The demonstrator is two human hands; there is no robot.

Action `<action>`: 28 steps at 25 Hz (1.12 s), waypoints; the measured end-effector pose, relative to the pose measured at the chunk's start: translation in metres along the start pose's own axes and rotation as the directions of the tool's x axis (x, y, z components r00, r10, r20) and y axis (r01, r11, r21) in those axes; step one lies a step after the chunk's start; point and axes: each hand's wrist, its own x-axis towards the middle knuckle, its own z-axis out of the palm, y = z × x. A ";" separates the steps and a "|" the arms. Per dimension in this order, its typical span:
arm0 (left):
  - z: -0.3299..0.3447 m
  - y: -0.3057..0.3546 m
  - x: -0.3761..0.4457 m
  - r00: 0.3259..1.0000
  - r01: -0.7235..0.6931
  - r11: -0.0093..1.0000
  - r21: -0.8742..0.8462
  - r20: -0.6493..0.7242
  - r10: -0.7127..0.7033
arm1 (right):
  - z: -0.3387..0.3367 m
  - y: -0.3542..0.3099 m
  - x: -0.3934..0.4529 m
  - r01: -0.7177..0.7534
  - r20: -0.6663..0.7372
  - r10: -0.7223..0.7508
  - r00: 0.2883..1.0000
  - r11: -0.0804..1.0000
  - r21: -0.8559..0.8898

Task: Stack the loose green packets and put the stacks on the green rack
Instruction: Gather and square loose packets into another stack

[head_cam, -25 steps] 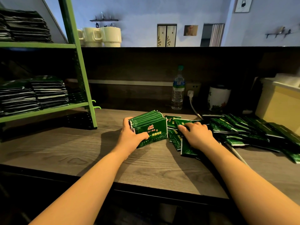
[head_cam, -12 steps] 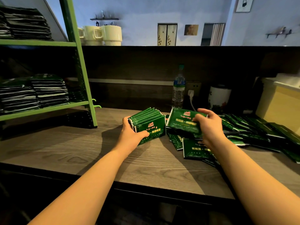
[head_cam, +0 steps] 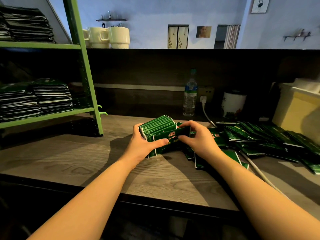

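Room: wooden counter in a dim room, with a blue wall far behind it.
Left hand: your left hand is curled round the bunch of packets. The thumb is on the front and the fingers are behind. The bunch stands on its edge on the counter, not lying flat.
Right hand: your right hand pinches one new packet and lays it on the front of the bunch. Fingers are on top of it and the thumb is under it.
What could slip: the packets look shiny and thin. If your left hand lets go a little, the bunch could fan out and fall over.
What could go crooked: the new packet sits tilted on the front. If you press it on like that, I think its corner will stick out and the stack will not be neat.
Loose packets: many loose packets lie in a messy pile just to the right of your right hand, some on top of others. Your arm could push a few off the front edge of the counter.
Cable: a white cable runs under that pile. If you drag packets you may pull it too.
Bottle: a water bottle stands behind the bunch. A big swing could knock it down.
Green rack: the green rack is to the left, well apart from the bunch. It has dark stacks on it. A bunch held on its edge could spill on the way there.
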 end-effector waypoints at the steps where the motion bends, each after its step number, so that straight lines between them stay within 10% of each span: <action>1: 0.001 0.000 -0.001 1.000 -0.008 1.000 0.008 -0.001 0.008 | 0.001 -0.001 0.000 -0.030 -0.023 0.028 0.999 0.997 -0.077; 10: 0.001 -0.001 -0.003 0.999 -0.025 0.997 0.079 -0.033 0.028 | 0.006 0.000 0.000 -0.052 -0.024 0.050 0.998 0.991 -0.126; 19: 0.001 -0.003 -0.011 0.939 -0.183 0.972 -0.146 0.268 0.217 | -0.010 -0.003 -0.002 -0.014 0.318 -0.051 0.947 0.980 0.198; 28: -0.010 0.015 -0.014 0.990 -0.133 0.905 -0.403 -0.091 0.105 | 0.007 -0.012 -0.005 -0.089 0.289 0.003 0.957 0.955 0.284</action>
